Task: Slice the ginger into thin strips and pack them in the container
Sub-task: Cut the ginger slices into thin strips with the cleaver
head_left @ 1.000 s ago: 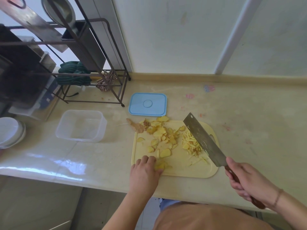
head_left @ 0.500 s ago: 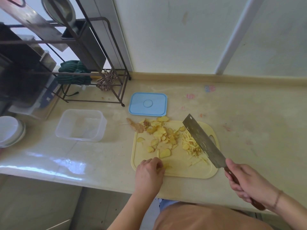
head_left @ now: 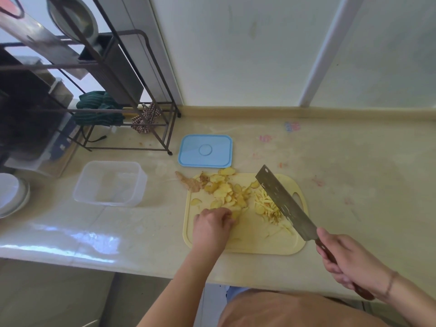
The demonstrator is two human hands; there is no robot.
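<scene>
A pale yellow cutting board [head_left: 250, 244] lies on the counter with a heap of round ginger slices [head_left: 224, 188] on its far left part and a pile of thin ginger strips [head_left: 267, 205] to the right. My left hand [head_left: 213, 226] rests on the board's left side, fingers curled over a few ginger slices at the near edge of the heap. My right hand [head_left: 346, 263] grips the wooden handle of a cleaver [head_left: 284, 202], whose blade stands tilted against the strips. A clear plastic container [head_left: 111, 182] sits left of the board, with its blue lid [head_left: 205, 151] behind the board.
A dark metal rack [head_left: 99, 95] with cloths and a pan stands at the back left. White bowls [head_left: 11, 194] are stacked at the left edge. Ginger peel [head_left: 188, 182] lies beside the board's far left corner. The counter's front edge runs just below the board.
My left hand has moved right and further onto the board, reaching the near edge of the slice heap. The cleaver and my right hand have barely moved.
</scene>
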